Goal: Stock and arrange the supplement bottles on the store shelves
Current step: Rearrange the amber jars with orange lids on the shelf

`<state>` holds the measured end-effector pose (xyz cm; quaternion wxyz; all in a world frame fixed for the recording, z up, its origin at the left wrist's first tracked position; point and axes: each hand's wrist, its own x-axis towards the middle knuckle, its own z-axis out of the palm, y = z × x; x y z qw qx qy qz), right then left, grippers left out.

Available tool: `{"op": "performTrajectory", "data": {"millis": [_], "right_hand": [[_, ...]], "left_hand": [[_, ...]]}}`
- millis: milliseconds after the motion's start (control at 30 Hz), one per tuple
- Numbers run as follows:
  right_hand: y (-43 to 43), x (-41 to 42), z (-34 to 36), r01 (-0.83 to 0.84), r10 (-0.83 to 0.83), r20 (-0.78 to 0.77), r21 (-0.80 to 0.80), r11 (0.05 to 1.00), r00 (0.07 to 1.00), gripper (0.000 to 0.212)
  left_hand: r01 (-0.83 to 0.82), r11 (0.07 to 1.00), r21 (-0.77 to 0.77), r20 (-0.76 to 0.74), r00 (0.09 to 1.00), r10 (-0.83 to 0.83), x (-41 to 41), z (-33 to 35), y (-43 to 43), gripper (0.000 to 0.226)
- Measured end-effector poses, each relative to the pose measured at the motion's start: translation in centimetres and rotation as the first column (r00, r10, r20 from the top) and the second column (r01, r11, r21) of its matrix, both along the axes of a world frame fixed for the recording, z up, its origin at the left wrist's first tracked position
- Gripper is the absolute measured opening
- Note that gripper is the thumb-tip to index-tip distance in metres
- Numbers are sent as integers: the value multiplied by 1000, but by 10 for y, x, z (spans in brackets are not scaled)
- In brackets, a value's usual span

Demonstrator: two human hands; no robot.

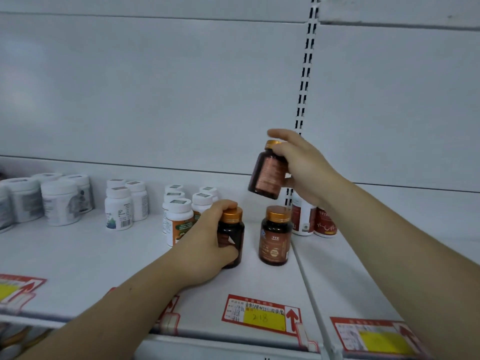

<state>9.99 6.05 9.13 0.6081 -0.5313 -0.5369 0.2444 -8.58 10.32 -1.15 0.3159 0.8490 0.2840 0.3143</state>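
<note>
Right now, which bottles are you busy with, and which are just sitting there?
Busy with: brown bottle, gripped on the shelf by the left hand; lifted brown bottle, held by the right hand; third brown bottle, standing free.
Just sitting: white jars; white bottles; orange-label bottles; red-label bottles; price tag.

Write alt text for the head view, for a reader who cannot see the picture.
A person's left hand grips a gold-capped amber bottle standing on a white shelf, while the right hand holds a second bottle tilted in the air above a third bottle. White bottles stand in groups further left.
</note>
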Motion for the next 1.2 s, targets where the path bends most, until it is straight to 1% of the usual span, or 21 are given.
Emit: {"op": "performTrajectory", "data": {"millis": [67, 133, 200, 233, 267, 367, 433, 500, 567, 633, 700, 733, 800, 867, 1000, 1133, 1200], "right_hand": [[-10, 3, -8, -45, 58, -215, 66, 997, 975, 23], [-14, 3, -17, -110, 145, -432, 106, 988, 890, 17], [-18, 1, -20, -164, 192, -566, 101, 981, 802, 12], [-20, -1, -19, -191, 208, -597, 93, 977, 775, 15], [-22, -2, -18, -221, 233, -605, 96, 971, 761, 18], [-26, -3, -20, -279, 311, -565, 146, 949, 764, 11], [-29, -2, -21, -312, 313, -569, 104, 944, 760, 19], [-31, -1, -21, -349, 309, -605, 55, 936, 733, 28], [-34, -2, -20, -369, 327, -640, 72, 927, 696, 30], [-36, -3, -21, -362, 349, -607, 106, 926, 714, 38], [-36, -2, -23, -396, 399, -550, 131, 909, 734, 41], [-36, -1, -24, -427, 427, -535, 133, 895, 729, 41], [-37, 1, -24, -469, 452, -558, 123, 875, 696, 41], [-39, -1, -23, -473, 456, -580, 135, 871, 675, 38], [-38, 0, -26, -441, 469, -492, 180, 879, 733, 42], [-37, 1, -27, -460, 459, -533, 141, 876, 711, 31], [-37, 0, -27, -427, 439, -533, 156, 891, 723, 34]], "left_hand": [[-7, 1000, 4, -9, 1000, 7, 1, 0, 0, 74], [-15, 1000, -1, -15, 1000, 15, 2, -1, 0, 74], [-24, 1000, 0, -19, 1000, 24, 1, -1, 0, 75], [-28, 1000, 1, -21, 999, 28, 1, -1, 0, 75], [-31, 1000, 0, -21, 999, 31, 1, -1, 0, 75], [-41, 999, -1, -27, 999, 41, 1, -2, -1, 74], [-42, 999, 1, -29, 999, 42, 1, -1, -1, 74], [-41, 999, -4, -25, 999, 41, 1, -2, 0, 74], [-38, 999, -4, -19, 999, 38, 2, -2, 0, 74], [-39, 999, 4, -24, 999, 39, 2, -2, 0, 74], [-38, 999, 11, -26, 999, 38, 1, -2, 0, 74], [-37, 999, 12, -27, 999, 37, 1, -2, 0, 74], [-38, 999, 15, -29, 999, 39, 2, -1, 0, 74], [-42, 999, 15, -31, 999, 43, 2, -1, 0, 74], [-43, 999, 14, -32, 999, 44, 1, -2, 0, 75], [-43, 999, 14, -31, 999, 43, 1, -2, 0, 74], [-46, 999, 18, -32, 998, 46, 2, -2, 0, 74]]}}
